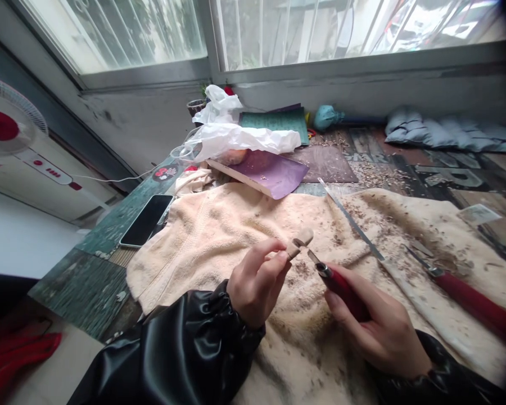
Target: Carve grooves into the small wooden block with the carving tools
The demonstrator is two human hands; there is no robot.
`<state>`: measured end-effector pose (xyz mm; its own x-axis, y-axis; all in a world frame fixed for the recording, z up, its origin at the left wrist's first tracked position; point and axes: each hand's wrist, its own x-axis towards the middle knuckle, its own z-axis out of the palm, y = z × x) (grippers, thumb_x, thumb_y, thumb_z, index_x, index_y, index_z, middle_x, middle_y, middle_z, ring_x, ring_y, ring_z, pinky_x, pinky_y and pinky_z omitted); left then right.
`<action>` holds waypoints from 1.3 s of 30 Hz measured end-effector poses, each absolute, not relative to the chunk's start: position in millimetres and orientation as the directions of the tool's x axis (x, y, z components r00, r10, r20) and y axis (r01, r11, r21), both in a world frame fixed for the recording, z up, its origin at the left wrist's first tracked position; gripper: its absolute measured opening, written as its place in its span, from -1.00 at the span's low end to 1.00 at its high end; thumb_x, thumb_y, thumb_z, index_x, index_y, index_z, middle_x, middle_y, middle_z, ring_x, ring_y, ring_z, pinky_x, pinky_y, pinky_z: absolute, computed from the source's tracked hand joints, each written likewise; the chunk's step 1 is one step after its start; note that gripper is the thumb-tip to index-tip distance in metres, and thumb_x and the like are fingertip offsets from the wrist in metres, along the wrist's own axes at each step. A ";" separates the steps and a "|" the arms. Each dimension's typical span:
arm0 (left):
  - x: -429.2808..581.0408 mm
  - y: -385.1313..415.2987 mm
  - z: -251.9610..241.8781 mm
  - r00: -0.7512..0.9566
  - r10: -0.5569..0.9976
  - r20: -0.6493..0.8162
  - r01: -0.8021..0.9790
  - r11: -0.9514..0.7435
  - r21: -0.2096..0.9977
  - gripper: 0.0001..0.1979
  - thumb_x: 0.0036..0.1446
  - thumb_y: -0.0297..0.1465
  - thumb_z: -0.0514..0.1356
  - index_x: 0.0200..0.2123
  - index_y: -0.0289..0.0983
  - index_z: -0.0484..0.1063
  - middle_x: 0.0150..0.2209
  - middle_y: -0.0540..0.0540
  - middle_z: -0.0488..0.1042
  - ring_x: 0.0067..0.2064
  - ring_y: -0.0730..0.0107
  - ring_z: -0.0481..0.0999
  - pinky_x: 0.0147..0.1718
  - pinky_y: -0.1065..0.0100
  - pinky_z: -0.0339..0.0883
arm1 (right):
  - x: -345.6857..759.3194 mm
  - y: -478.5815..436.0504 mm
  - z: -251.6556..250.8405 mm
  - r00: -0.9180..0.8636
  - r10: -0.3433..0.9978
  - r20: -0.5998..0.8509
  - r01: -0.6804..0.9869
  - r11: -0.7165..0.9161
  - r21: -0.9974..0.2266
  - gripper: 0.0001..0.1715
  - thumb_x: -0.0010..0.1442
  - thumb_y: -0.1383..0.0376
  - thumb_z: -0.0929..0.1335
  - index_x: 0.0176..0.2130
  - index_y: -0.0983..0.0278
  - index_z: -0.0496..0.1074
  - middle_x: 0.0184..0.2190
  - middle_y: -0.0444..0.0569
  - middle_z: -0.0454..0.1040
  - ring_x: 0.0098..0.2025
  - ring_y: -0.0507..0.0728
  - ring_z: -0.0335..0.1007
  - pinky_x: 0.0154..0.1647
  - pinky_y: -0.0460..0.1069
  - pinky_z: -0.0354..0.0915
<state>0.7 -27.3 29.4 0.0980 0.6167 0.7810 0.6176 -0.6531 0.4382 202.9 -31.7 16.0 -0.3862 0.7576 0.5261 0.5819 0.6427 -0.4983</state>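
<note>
We noted a small wooden piece (306,235) above the middle of the towel (202,225), well inside the edges of the bench (88,281). Our left hand (259,281) pinched its near end between thumb and fingers; our right hand (375,320) was closed round the red handle of a knife (348,289), blade towards the wood, though we could not tell whether they touched. We judged the piece light and stiff, dry rather than slippery, and perhaps weakest at the dark notch; the plain near end seemed the best hold, fingertips behind the blade's line. Shavings (375,214) littered the towel and the bench beyond, towards its far edge. Right of our right hand lay a thin metal strip (349,216) and, nearer the bench's right side, a second red-handled tool (476,298), both likely to hinder a wide elbow. A phone (147,221) sat by the left edge; a purple sheet (274,171) and a white plastic bag (244,138) lay beyond the towel, out of the way.
</note>
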 end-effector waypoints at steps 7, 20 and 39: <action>-1.9 -25.6 32.8 0.122 0.637 0.761 0.658 -0.626 0.418 -0.77 0.06 -0.56 0.22 -0.21 -0.23 0.31 -0.16 -0.16 0.43 -0.17 0.29 0.47 -0.24 0.27 0.47 | 200.8 -34.0 17.1 -0.326 0.780 0.535 0.583 0.611 -0.536 -0.56 0.15 0.36 0.32 0.04 0.16 0.30 -0.20 -0.02 0.52 -0.28 0.13 0.51 -0.27 -0.05 0.44; 6.9 -32.5 26.6 -0.082 0.947 0.312 0.289 -0.277 0.917 -0.63 0.05 -0.44 0.21 -0.04 -0.25 0.28 -0.16 -0.18 0.47 -0.26 0.28 0.52 -0.30 0.28 0.46 | 195.9 -37.1 15.3 -0.193 0.830 0.523 0.607 0.520 -0.601 -0.66 0.14 0.28 0.33 -0.04 0.13 0.38 -0.25 -0.06 0.55 -0.35 0.14 0.52 -0.28 -0.02 0.44; 9.0 -37.4 29.0 -0.168 0.929 0.331 0.054 -0.326 0.944 -0.48 0.07 -0.07 0.22 0.03 -0.23 0.30 -0.17 -0.14 0.48 -0.23 0.29 0.49 -0.31 0.34 0.43 | 198.9 -30.9 14.4 -0.337 0.772 0.539 0.524 0.630 -0.574 -0.59 0.12 0.35 0.33 0.00 0.15 0.35 -0.23 -0.07 0.56 -0.35 0.12 0.53 -0.33 -0.06 0.45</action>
<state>9.0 -37.4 29.0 -0.1682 0.9286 0.3308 0.0539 -0.3264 0.9437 198.9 -30.9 14.4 -0.3367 0.7719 0.5393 0.5237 0.6295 -0.5740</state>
